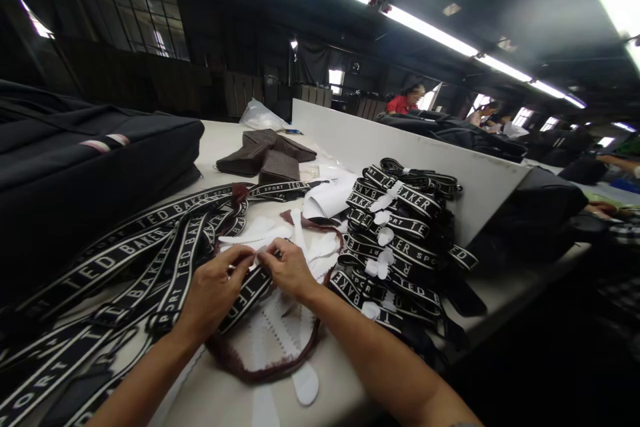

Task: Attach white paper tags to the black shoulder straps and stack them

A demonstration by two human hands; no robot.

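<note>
Centrally, left hand [213, 290] and right hand [289, 270] meet, each grip pinched shut on a small white strip [257, 255] over a black lettered strap [245, 297]. Bundled straps [400, 247] lie just right on the table [220, 387].

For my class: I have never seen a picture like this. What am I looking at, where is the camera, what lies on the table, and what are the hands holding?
One picture, from a camera worn on a person's head, looking down at their own bare hands. The left hand and right hand meet over a black strap with white lettering, pinching something small and white; I cannot tell what. On the white table lie loose straps, a stack of bundled straps, white paper pieces, brown pieces and dark bags. Other people work in the background.
</note>
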